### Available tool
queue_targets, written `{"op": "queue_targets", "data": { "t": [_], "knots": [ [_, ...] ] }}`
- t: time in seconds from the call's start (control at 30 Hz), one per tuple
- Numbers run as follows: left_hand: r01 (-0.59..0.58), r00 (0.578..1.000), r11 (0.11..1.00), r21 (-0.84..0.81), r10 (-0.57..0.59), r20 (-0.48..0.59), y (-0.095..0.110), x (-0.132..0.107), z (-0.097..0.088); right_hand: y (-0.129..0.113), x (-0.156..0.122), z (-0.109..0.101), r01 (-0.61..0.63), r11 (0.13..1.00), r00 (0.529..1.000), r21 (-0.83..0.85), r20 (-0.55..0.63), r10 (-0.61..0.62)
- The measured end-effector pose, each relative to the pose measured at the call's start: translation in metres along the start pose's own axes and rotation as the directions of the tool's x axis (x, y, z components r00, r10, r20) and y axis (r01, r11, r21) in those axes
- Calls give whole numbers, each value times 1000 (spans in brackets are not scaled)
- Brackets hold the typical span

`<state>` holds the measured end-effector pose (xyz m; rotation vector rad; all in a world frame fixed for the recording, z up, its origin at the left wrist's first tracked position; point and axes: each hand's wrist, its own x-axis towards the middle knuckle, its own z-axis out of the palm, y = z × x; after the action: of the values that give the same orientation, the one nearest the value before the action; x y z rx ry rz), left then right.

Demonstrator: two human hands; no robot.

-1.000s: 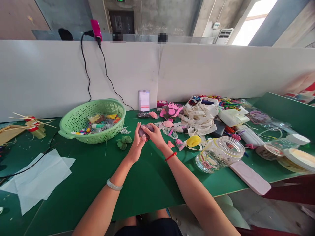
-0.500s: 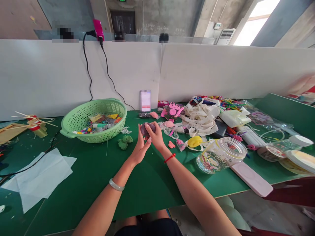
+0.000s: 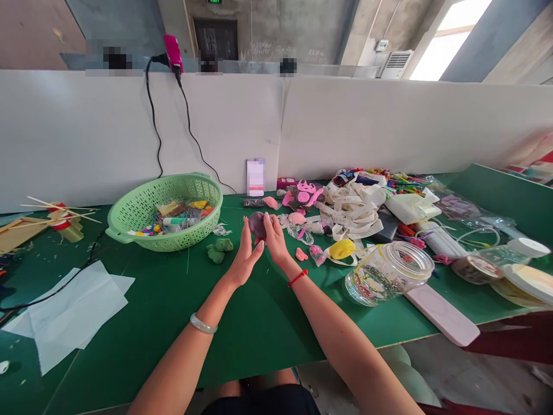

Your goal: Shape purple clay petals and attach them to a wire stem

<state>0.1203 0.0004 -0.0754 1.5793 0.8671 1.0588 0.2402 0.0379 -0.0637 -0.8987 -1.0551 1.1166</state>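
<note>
A lump of dark purple modelling clay [image 3: 258, 225] is held up between both palms, over the green table. My left hand [image 3: 245, 256] presses on its left side, and my right hand [image 3: 275, 237] wraps its right side. The clay looks rounded and rather flat; its underside is hidden by the hands. Left of my hands, green clay lumps [image 3: 220, 250] lie on the table. Small pink clay pieces [image 3: 301, 253] rest to the right, near a yellow clay piece [image 3: 341, 249]. Behind them sits a pink and dark clay figure [image 3: 303, 195].
A green basket [image 3: 203, 237] of craft bits stands at the left, with white paper [image 3: 80, 314] nearer. To the right are a clear jar [image 3: 367, 285], a pink slab-like case [image 3: 444, 314] and a heap of white ribbon [image 3: 356, 207]. A phone [image 3: 256, 177] leans against the partition.
My right hand's fingers have shifted to the right side of the purple clay, so more of its face shows. The left hand has barely moved.
</note>
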Motion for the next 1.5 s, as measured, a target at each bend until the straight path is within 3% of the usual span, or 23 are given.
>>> {"op": "queue_targets", "data": {
  "t": [0.13, 0.37, 0.53, 0.6, 0.8, 1.07, 1.17, 1.37, 1.43, 1.5],
  "knots": [
    [-14, 980, 998, -63, 1, -200, 6, 6, -3, 0, 1, -1, -6, 1000, 1000, -11, -7, 6],
    [-78, 949, 973, -218, 6, -314, 5, 16, -10, 1, 0, 2, -21, 996, 997, -87, 78, 28],
    [-14, 966, 984, -176, -33, -257, -1, 15, -11, 2, 1, 1, -3, 995, 996, -99, 89, 12],
    [-7, 958, 985, -174, -43, -282, 0, 14, -10, 2, 2, 0, 9, 994, 998, -110, 62, -2],
    [-83, 954, 989, -119, 45, -296, 2, 11, -6, 5, 4, 0, 23, 990, 999, -140, 25, -20],
    [-74, 925, 973, -221, -16, -380, 8, 15, -12, 5, -1, 3, 51, 981, 993, -189, 116, -29],
    [-94, 904, 980, -177, 9, -427, 5, 16, -16, 5, -1, 2, 34, 977, 990, -208, 141, -4],
    [-75, 906, 992, -102, 25, -422, 0, 17, -21, 1, 0, -3, 27, 969, 979, -247, 202, 24],
    [-54, 910, 990, -127, -3, -414, 0, 18, -22, -1, 2, -7, 39, 969, 975, -246, 223, 17],
    [9, 901, 975, -223, -105, -422, 0, 20, -23, -2, 5, -11, 76, 967, 971, -243, 239, -16]
  ]
}}
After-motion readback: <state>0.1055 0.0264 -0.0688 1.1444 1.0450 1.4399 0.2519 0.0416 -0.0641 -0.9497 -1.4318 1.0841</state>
